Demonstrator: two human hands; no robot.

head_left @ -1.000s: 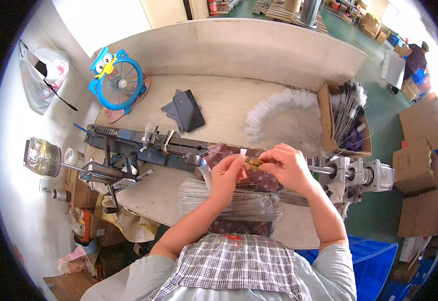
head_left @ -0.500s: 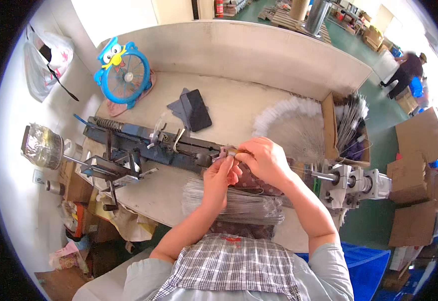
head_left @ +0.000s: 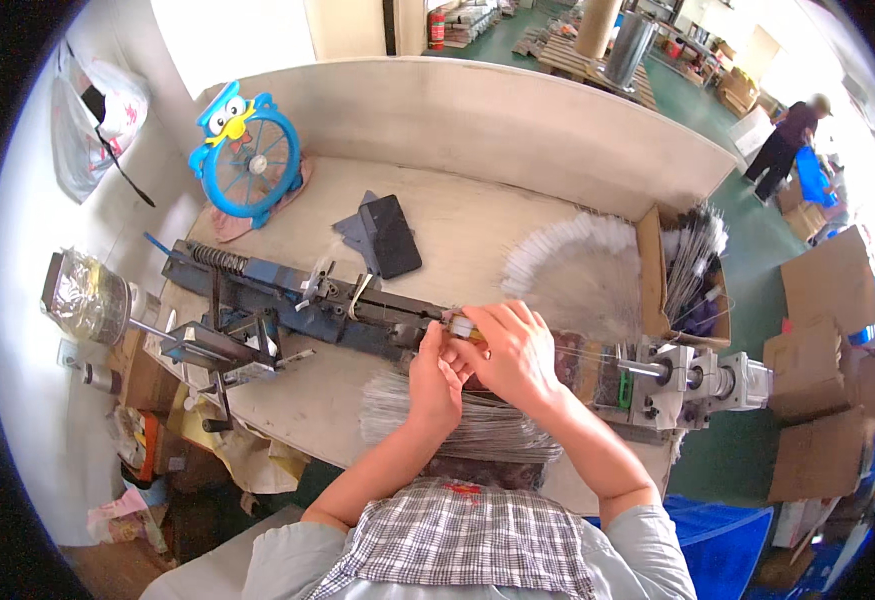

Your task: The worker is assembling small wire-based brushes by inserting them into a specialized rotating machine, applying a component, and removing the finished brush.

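My left hand (head_left: 435, 383) and my right hand (head_left: 513, 358) meet at the right end of a long dark metal bench machine (head_left: 307, 295). Under the fingers of my right hand shows a small white-and-yellow piece (head_left: 464, 327), its kind too small to tell. My left hand's fingers are curled together right beside it; what they pinch, if anything, is hidden. Just below both hands lies a thick bundle of thin metal wires (head_left: 457, 420) on a brown spotted cloth (head_left: 482, 472). Thin wires also stretch rightward from behind my right hand toward a shaft mechanism (head_left: 697, 380).
White-tipped brushes (head_left: 572, 265) fan out at the back right, beside a cardboard box (head_left: 654, 265) of more wire pieces. A black phone-like slab (head_left: 390, 237) and a blue duck-shaped fan (head_left: 249, 160) sit farther back. A crank handle (head_left: 219, 424) juts out at the left.
My right hand has turned and lowered over the small piece, showing more of its back. My left hand stays close by, fingers more curled. The view has shifted slightly.
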